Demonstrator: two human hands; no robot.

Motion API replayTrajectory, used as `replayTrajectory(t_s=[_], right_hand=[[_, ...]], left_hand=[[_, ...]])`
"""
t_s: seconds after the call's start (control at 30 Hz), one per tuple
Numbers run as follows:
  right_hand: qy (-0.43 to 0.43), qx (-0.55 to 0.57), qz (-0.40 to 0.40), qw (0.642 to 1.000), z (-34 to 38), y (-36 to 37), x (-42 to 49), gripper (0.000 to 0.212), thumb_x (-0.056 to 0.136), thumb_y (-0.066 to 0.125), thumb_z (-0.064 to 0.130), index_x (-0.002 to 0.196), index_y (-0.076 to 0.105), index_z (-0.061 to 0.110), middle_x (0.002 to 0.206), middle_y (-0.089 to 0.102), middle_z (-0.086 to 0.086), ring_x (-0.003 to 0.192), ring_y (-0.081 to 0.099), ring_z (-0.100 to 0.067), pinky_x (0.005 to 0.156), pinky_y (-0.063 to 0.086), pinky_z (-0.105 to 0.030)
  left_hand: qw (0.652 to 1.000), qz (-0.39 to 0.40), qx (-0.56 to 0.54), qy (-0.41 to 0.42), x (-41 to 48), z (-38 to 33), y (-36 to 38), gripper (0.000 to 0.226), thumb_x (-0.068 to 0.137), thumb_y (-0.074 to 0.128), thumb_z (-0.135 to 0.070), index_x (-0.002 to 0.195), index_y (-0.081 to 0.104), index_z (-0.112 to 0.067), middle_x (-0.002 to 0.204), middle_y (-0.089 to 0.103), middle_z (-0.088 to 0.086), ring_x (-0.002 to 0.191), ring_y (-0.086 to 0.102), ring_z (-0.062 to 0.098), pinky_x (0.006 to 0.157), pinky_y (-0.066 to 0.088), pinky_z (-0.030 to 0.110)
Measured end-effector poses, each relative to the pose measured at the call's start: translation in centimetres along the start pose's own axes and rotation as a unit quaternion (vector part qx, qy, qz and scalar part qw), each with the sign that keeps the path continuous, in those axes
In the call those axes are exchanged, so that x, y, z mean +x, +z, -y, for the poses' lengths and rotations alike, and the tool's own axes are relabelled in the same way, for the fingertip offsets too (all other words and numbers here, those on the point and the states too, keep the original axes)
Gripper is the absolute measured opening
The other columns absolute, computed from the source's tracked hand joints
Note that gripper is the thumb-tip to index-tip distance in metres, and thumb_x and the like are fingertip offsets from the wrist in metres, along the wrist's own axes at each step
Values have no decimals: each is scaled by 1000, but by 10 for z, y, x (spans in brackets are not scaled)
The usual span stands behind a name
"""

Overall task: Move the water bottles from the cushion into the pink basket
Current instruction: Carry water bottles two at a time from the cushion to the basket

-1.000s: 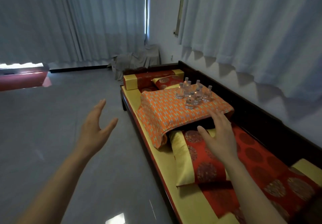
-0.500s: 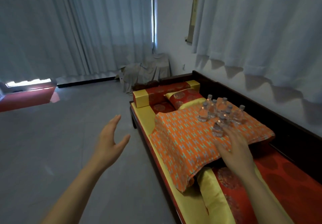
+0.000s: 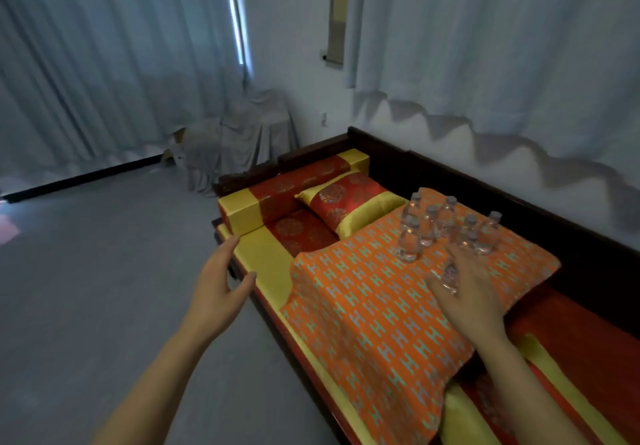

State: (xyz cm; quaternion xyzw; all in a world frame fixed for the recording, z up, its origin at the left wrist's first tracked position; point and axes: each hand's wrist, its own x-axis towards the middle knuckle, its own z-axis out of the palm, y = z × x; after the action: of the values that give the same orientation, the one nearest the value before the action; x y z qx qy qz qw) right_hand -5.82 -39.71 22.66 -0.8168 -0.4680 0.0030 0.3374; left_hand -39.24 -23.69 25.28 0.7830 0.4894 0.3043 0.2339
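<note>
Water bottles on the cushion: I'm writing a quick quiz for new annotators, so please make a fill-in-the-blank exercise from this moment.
1. The water bottles stand upright on a cushion coloured mainly ___.
2. The right hand has its thumb and fingers either side of one ___.
3. The left hand is open and holds ___.

Missing words: orange; bottle; nothing.

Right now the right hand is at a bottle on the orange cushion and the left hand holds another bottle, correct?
Not quite. The left hand holds nothing: the head view shows it open in the air, left of the cushion. The rest stands: the right hand is at a bottle on that cushion.
</note>
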Motion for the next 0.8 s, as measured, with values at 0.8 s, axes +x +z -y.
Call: replayTrajectory(t_s=[0.8], right_hand=[[428,132,-116,887,-156,96,95,80,74,82,28,142,42,16,142,50,-4,127,50,-23,100,46,-44]], left_hand=[[864,425,-265,-49,303,-30,345,69,75,78,-16,137,48,-13,129,59,7,121,55,16,96,44,32]])
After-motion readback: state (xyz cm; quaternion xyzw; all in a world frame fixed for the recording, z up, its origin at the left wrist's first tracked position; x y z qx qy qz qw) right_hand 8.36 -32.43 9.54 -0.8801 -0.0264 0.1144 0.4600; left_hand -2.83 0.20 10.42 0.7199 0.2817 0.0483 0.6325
